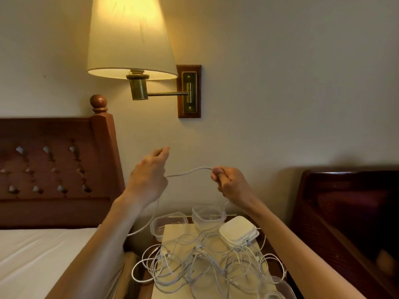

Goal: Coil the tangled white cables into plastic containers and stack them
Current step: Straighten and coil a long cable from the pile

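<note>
A tangle of white cables lies on a small bedside table. One white cable is raised above it, stretched in a short arc between my hands. My left hand holds one side of that arc, its upper fingers extended. My right hand grips the other side in curled fingers, and the cable trails down from there to the pile. Behind the tangle stand clear plastic containers and a second one, beside a stack of white lids. Another clear container sits at the table's front right.
A lit wall lamp on a brass arm hangs above and behind my hands. A bed with white sheet and wooden headboard is on the left. A dark wooden chair stands on the right.
</note>
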`<state>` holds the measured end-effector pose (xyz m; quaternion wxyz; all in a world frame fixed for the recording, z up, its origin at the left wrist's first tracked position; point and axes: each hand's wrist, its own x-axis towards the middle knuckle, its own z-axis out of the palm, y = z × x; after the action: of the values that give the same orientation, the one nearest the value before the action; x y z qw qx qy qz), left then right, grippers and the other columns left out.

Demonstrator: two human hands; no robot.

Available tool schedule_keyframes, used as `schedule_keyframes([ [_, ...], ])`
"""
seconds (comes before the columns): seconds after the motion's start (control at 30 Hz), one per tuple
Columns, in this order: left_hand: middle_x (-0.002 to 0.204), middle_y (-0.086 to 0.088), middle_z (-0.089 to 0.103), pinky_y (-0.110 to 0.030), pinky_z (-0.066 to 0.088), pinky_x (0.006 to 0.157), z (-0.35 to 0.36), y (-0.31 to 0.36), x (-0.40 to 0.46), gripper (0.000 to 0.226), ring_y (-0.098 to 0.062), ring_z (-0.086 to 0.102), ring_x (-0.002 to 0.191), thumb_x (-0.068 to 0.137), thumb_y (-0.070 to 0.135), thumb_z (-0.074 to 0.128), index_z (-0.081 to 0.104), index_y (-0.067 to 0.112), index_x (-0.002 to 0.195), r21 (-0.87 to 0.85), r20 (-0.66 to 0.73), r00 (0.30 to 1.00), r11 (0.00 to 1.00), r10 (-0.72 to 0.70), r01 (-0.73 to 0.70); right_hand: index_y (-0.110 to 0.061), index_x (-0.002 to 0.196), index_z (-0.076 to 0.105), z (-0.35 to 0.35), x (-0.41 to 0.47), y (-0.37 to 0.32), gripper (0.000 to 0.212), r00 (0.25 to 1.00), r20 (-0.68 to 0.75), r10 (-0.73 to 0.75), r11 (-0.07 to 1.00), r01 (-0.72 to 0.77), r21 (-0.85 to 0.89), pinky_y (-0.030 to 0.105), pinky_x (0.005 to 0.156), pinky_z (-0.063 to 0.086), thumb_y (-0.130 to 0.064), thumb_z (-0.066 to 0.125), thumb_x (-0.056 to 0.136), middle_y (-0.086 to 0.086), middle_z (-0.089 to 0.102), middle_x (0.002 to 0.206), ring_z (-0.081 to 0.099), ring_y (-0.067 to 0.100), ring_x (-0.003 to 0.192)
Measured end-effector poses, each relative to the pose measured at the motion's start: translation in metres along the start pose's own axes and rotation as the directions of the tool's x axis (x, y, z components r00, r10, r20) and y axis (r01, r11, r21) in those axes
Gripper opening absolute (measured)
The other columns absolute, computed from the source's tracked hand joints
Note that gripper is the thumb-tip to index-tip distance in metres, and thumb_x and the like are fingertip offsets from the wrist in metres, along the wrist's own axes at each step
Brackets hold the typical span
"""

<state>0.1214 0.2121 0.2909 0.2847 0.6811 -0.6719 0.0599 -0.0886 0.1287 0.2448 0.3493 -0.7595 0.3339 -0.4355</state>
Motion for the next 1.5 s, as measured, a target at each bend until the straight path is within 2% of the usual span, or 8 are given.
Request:
schedule_keyframes([
  [0.2,0.093,0.005,0.066,-0.019,0.043,0.069,0.038,0.024,-0.004,0.015,-0.01,0.062,0.082,0.098,0.009,0.055,0.068,0.011,0.106,-0.242,-0.168,0.919,0.889,0.356,-0.389,-0.023,0.065,0.051,0.008,0.002,-0.018,0.039,0.99,0.088,-0.107,0.986,0.117,-0.117,0.023,0.05,0.031,-0.013,0.04,0.102,-0.01,0.043,0.051,0.035,0.007,0.048],
  [0.47,0.096,0.005,0.067,-0.003,0.04,0.074,-0.035,0.023,0.013,0.016,0.0,0.056,0.084,0.097,0.009,0.056,0.07,0.01,0.102,-0.214,-0.623,0.775,0.93,0.106,-0.299,-0.014,0.075,0.044,0.043,-0.069,0.065,0.038,0.981,0.174,0.085,0.955,-0.13,0.265,0.029,0.052,0.026,-0.041,0.033,0.1,-0.003,0.033,0.057,0.028,0.013,0.052],
  [0.6,0.103,-0.002,0.07,-0.017,0.048,0.071,-0.026,0.006,0.017,0.025,-0.02,0.064,0.093,0.097,0.004,0.049,0.07,0.018,0.096,-0.23,-0.237,0.959,0.968,-0.154,0.099,-0.013,0.077,0.046,0.034,-0.053,0.06,0.036,0.984,0.052,0.172,0.947,-0.179,0.267,0.025,0.047,0.023,-0.03,0.032,0.106,-0.007,0.033,0.054,0.027,0.01,0.049],
  [0.7,0.134,-0.013,0.056,-0.036,0.048,0.094,-0.019,-0.001,0.007,0.037,-0.031,0.055,0.116,0.095,0.002,0.046,0.057,0.011,0.13,0.128,0.117,0.935,0.938,-0.336,0.322,-0.017,0.073,0.051,0.015,-0.027,0.044,0.038,0.987,0.0,0.163,0.972,-0.161,0.169,0.022,0.044,0.025,-0.029,0.036,0.106,-0.011,0.037,0.051,0.03,0.007,0.045],
  [0.83,0.148,-0.005,0.038,-0.041,0.044,0.098,0.014,0.028,-0.022,0.074,-0.029,0.045,0.126,0.092,0.009,0.059,0.019,0.013,0.154,0.058,-0.215,0.976,0.998,0.033,-0.02,-0.02,0.064,0.055,0.0,-0.007,0.017,0.044,0.996,0.068,0.056,0.993,-0.048,-0.111,0.017,0.047,0.03,-0.026,0.04,0.104,-0.012,0.046,0.047,0.037,0.002,0.043],
  [1.07,0.083,0.004,0.064,-0.021,0.042,0.065,0.072,0.031,-0.016,0.016,-0.009,0.06,0.073,0.099,0.011,0.05,0.064,0.013,0.093,-0.259,-0.165,0.923,0.888,0.347,-0.38,-0.016,0.07,0.058,-0.018,-0.012,-0.005,0.041,0.971,0.236,0.027,0.994,-0.002,-0.109,0.019,0.047,0.03,-0.025,0.038,0.105,-0.002,0.044,0.055,0.035,0.007,0.047],
  [1.33,0.074,-0.007,0.066,-0.036,0.045,0.061,0.038,-0.031,0.007,0.023,-0.028,0.06,0.066,0.098,0.01,0.049,0.057,0.018,0.079,-0.283,-0.394,0.907,0.959,-0.149,0.035,-0.013,0.079,0.055,-0.061,-0.055,0.039,0.036,0.922,0.306,0.239,0.936,-0.302,0.18,0.029,0.048,0.013,-0.027,0.034,0.106,0.001,0.026,0.06,0.015,0.017,0.052],
  [1.5,0.14,-0.005,0.049,-0.039,0.045,0.102,0.052,-0.022,-0.001,0.054,-0.028,0.049,0.125,0.09,0.002,0.051,0.05,0.021,0.14,0.102,0.175,0.962,0.975,-0.211,0.196,-0.015,0.077,0.056,-0.061,-0.047,0.034,0.037,0.966,0.08,0.245,0.969,-0.246,0.002,0.027,0.048,0.024,-0.022,0.035,0.106,-0.004,0.035,0.053,0.028,0.01,0.047],
])
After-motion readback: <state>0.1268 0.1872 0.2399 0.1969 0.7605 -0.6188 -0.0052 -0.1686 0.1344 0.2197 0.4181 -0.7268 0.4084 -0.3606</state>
